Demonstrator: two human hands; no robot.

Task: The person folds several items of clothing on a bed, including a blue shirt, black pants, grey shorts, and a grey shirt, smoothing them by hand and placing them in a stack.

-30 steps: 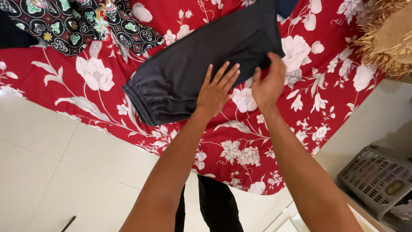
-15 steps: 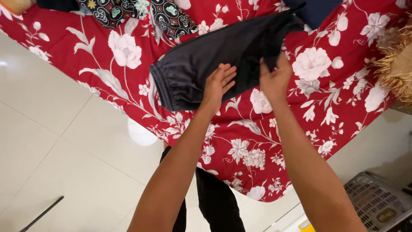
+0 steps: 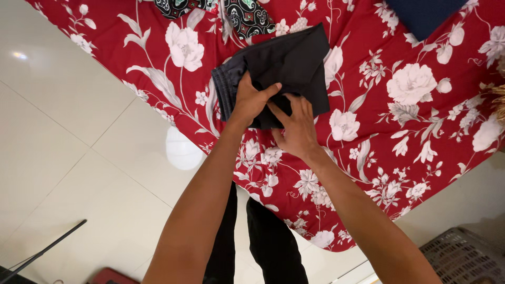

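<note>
Gripping dark folded garment (image 3: 284, 68) with both hands — we pinch its near edge. Our left hand (image 3: 251, 100) closed over cloth, thumb pointing right along fold. Our right hand (image 3: 295, 126) just beside it, fingers curled onto same edge from below. Garment lies on red floral sheet (image 3: 410, 121), ribbed waistband toward left. Patterned black fabric (image 3: 247, 16) just beyond it; navy cloth (image 3: 421, 16) at top right. Grey plastic basket (image 3: 463, 257) on pale tile floor (image 3: 68, 152).

You are gripping the folded black garment (image 3: 284, 68) with your left hand (image 3: 251, 99) and right hand (image 3: 296, 126) on the red floral cloth (image 3: 410, 121).
</note>
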